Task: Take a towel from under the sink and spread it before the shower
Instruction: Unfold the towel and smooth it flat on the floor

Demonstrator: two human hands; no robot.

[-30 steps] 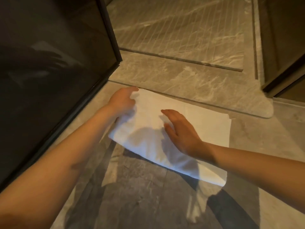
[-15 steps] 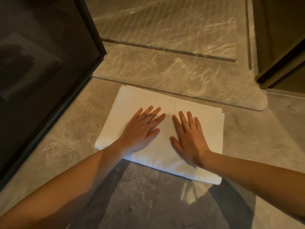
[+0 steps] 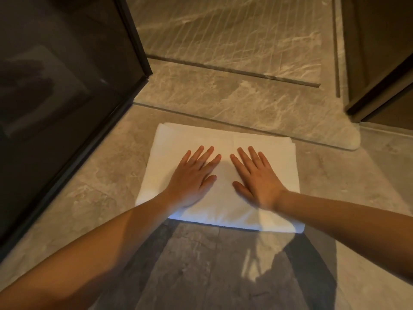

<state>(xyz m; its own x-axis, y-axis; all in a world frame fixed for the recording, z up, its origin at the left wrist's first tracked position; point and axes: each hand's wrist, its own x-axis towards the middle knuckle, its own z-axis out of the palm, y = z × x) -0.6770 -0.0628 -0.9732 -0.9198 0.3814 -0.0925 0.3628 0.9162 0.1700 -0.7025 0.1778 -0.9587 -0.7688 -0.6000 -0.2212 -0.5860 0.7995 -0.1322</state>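
Note:
A white towel [image 3: 225,139] lies flat on the grey stone floor, folded into a rectangle, just in front of the shower threshold [image 3: 223,95]. My left hand [image 3: 194,175] rests palm down on its left middle, fingers spread. My right hand [image 3: 257,175] lies palm down beside it on the right middle, fingers spread too. Neither hand grips the cloth. The near edge of the towel is partly hidden by my forearms.
A dark glass shower panel [image 3: 62,97] in a black frame stands at the left. The ribbed shower floor [image 3: 234,34] lies beyond the threshold. A dark door or cabinet [image 3: 384,63] stands at the right. Bare stone floor [image 3: 201,265] lies below the towel.
One second ago my left hand held the towel's far left corner and its near edge was raised. Now the towel lies flat with both palms side by side on its middle.

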